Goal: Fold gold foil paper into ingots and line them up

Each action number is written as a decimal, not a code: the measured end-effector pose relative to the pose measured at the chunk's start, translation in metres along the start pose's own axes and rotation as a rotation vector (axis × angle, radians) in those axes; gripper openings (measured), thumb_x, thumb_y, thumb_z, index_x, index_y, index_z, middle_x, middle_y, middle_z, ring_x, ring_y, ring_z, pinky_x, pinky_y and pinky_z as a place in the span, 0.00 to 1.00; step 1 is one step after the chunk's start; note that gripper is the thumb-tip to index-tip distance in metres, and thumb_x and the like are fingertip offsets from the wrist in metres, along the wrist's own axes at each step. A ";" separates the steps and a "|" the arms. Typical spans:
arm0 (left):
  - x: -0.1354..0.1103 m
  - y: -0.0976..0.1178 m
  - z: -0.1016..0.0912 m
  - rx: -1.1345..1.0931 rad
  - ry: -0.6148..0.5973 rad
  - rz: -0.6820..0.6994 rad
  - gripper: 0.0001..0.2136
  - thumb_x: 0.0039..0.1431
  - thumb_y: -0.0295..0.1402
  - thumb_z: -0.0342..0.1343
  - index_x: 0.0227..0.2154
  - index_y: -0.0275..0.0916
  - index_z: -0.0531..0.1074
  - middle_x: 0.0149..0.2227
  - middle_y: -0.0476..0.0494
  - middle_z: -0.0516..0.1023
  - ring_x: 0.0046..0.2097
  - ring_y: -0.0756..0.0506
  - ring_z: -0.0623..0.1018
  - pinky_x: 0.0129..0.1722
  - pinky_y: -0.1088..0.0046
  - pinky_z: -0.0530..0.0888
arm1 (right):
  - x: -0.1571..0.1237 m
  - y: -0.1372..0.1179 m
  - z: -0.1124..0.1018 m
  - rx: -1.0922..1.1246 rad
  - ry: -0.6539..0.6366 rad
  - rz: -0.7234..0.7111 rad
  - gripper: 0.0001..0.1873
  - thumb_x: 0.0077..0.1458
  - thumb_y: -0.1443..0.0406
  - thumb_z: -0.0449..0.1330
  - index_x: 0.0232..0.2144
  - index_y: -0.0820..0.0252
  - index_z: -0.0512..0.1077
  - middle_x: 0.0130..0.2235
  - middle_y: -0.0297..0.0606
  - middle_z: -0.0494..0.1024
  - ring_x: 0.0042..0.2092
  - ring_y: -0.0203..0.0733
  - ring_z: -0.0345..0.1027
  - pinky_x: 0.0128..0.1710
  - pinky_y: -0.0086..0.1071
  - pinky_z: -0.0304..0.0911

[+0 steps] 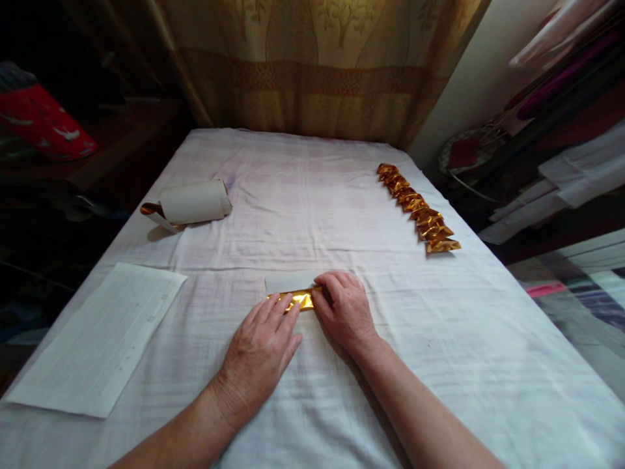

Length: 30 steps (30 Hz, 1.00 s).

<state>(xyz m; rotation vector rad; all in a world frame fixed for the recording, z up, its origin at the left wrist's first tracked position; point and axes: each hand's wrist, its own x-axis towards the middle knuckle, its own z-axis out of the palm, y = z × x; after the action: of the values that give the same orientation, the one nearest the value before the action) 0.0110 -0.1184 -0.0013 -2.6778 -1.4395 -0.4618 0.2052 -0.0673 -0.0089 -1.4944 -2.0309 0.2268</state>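
Observation:
A strip of gold foil paper [299, 299], white on its back, lies on the white cloth [312, 195] near the table's front middle. My left hand [258, 352] rests flat on the cloth with its fingers stretched out, the fingertips pressing the strip's left end. My right hand [344, 309] is curled over the strip's right end, fingers bent and pressed down on the fold. Part of the strip is hidden under both hands.
A row of several folded gold pieces [420, 210] lies at the right. A white roll of foil paper [195, 202] lies at the back left. A white sheet [97, 335] rests at the front left. A curtain [312, 65] hangs behind; clutter flanks both sides.

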 end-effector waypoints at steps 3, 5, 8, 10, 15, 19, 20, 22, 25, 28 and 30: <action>0.000 0.000 0.000 0.006 0.006 -0.001 0.19 0.66 0.35 0.50 0.57 0.36 0.69 0.58 0.36 0.74 0.59 0.37 0.73 0.59 0.57 0.70 | 0.000 0.002 0.000 0.007 -0.030 -0.005 0.03 0.60 0.67 0.58 0.35 0.55 0.72 0.37 0.38 0.77 0.41 0.45 0.67 0.43 0.38 0.57; 0.001 0.000 0.001 -0.002 0.007 0.002 0.19 0.66 0.35 0.51 0.57 0.36 0.69 0.58 0.36 0.74 0.59 0.37 0.73 0.59 0.57 0.70 | 0.000 0.002 -0.001 0.021 -0.039 -0.017 0.05 0.60 0.67 0.57 0.33 0.55 0.72 0.38 0.38 0.77 0.41 0.45 0.67 0.44 0.38 0.57; 0.002 0.001 0.001 0.001 0.019 0.013 0.18 0.66 0.35 0.51 0.56 0.36 0.69 0.57 0.36 0.74 0.58 0.37 0.73 0.58 0.57 0.70 | 0.000 -0.001 -0.003 0.025 -0.023 -0.022 0.05 0.60 0.66 0.58 0.31 0.55 0.72 0.38 0.38 0.77 0.41 0.44 0.67 0.44 0.39 0.56; 0.003 0.002 0.000 0.025 0.030 0.020 0.18 0.65 0.34 0.51 0.56 0.34 0.70 0.57 0.35 0.75 0.57 0.37 0.73 0.58 0.57 0.70 | 0.000 -0.006 -0.003 -0.005 -0.018 -0.002 0.04 0.58 0.64 0.60 0.30 0.55 0.71 0.37 0.38 0.77 0.41 0.45 0.67 0.43 0.39 0.56; 0.004 0.002 -0.001 0.045 0.029 0.021 0.18 0.66 0.34 0.50 0.55 0.34 0.70 0.57 0.35 0.75 0.58 0.37 0.73 0.58 0.58 0.70 | 0.000 -0.014 -0.003 -0.075 -0.033 0.031 0.10 0.54 0.58 0.65 0.30 0.56 0.70 0.38 0.38 0.76 0.41 0.46 0.66 0.43 0.40 0.55; 0.002 0.000 0.000 0.029 0.023 0.028 0.18 0.66 0.35 0.50 0.56 0.35 0.69 0.57 0.34 0.74 0.59 0.37 0.72 0.59 0.58 0.69 | -0.003 -0.007 -0.005 -0.031 -0.061 -0.015 0.07 0.57 0.60 0.63 0.33 0.55 0.71 0.41 0.39 0.76 0.44 0.45 0.67 0.44 0.40 0.56; 0.002 0.000 0.001 0.029 0.020 0.027 0.18 0.66 0.35 0.50 0.56 0.35 0.69 0.57 0.35 0.74 0.59 0.37 0.72 0.59 0.58 0.69 | -0.003 -0.004 -0.006 -0.003 -0.069 -0.030 0.05 0.58 0.61 0.63 0.34 0.55 0.72 0.42 0.39 0.77 0.45 0.45 0.68 0.45 0.40 0.57; 0.002 0.000 0.001 0.030 0.015 0.023 0.18 0.66 0.35 0.50 0.56 0.35 0.70 0.58 0.35 0.74 0.59 0.37 0.72 0.59 0.57 0.69 | -0.005 0.003 -0.008 0.055 -0.085 -0.055 0.04 0.59 0.64 0.62 0.37 0.55 0.73 0.44 0.39 0.77 0.46 0.44 0.68 0.47 0.40 0.58; 0.002 -0.001 0.001 0.029 0.019 0.029 0.18 0.66 0.35 0.50 0.56 0.35 0.70 0.58 0.35 0.74 0.58 0.37 0.73 0.59 0.56 0.69 | -0.006 0.012 -0.010 0.121 -0.120 -0.092 0.08 0.60 0.67 0.59 0.41 0.54 0.75 0.46 0.39 0.77 0.48 0.44 0.68 0.50 0.40 0.59; 0.003 -0.002 -0.001 0.027 0.013 0.039 0.18 0.66 0.35 0.51 0.56 0.35 0.69 0.57 0.34 0.74 0.58 0.37 0.73 0.58 0.57 0.70 | -0.006 0.016 -0.011 0.145 -0.153 -0.127 0.11 0.60 0.69 0.57 0.43 0.54 0.76 0.48 0.40 0.77 0.49 0.44 0.68 0.51 0.40 0.61; 0.004 -0.001 -0.001 0.029 -0.001 0.039 0.18 0.65 0.35 0.52 0.56 0.37 0.70 0.58 0.35 0.73 0.58 0.36 0.72 0.58 0.56 0.70 | -0.006 0.017 -0.012 0.144 -0.166 -0.136 0.12 0.60 0.69 0.57 0.44 0.54 0.76 0.48 0.41 0.77 0.49 0.45 0.68 0.51 0.40 0.61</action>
<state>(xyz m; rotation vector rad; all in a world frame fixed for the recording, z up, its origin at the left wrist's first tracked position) 0.0120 -0.1153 0.0012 -2.6791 -1.3807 -0.4334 0.2271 -0.0690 -0.0093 -1.2809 -2.1856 0.4449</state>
